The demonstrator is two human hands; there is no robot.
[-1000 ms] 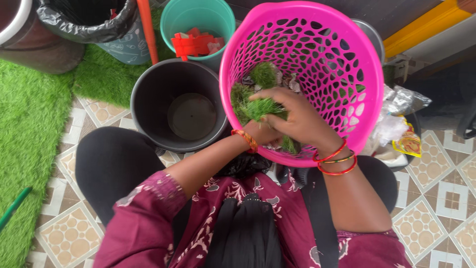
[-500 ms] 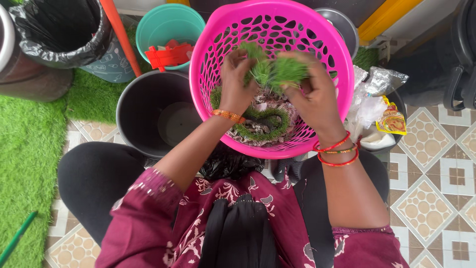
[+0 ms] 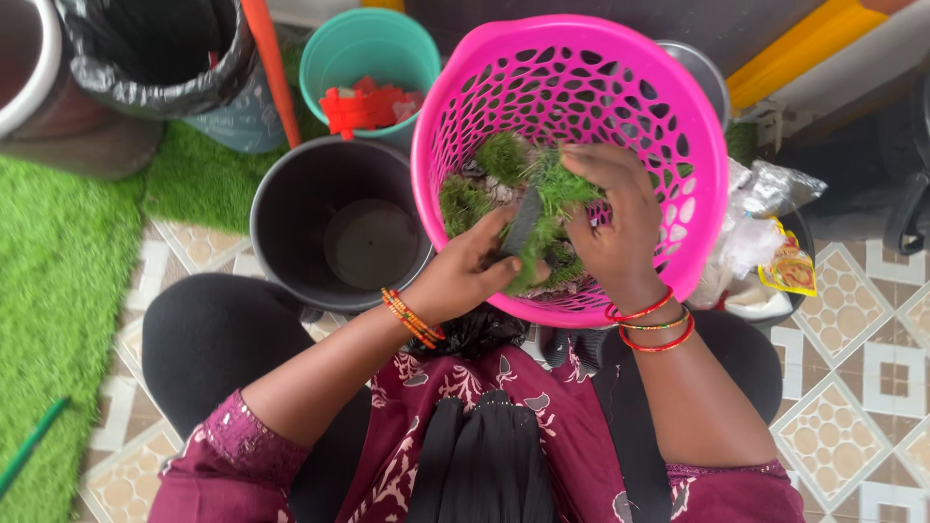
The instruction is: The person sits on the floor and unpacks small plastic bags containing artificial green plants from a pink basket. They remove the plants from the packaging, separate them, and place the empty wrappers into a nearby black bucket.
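Observation:
A pink perforated basket [image 3: 630,87] rests tilted on my lap, with several scraps of green artificial turf [image 3: 465,199] inside. My left hand [image 3: 463,276] and my right hand [image 3: 610,218] both reach into it. Together they grip one strip of turf [image 3: 544,228], green pile on one side and dark backing on the other. My left fingers pinch its lower end near the basket's front wall. The right fingers close over its upper end. Red and gold bangles sit on both wrists.
An empty black bucket [image 3: 300,194] stands left of the basket. Behind it are a teal bucket [image 3: 329,48] holding red plastic pieces [image 3: 373,105] and a bin with a black liner [image 3: 145,53]. Green turf mat [image 3: 58,261] covers the floor at left; crumpled bags [image 3: 765,228] lie right.
Both hands have come down from the basket's upper part to its lower middle, still on a turf piece. The camera view has shifted slightly.

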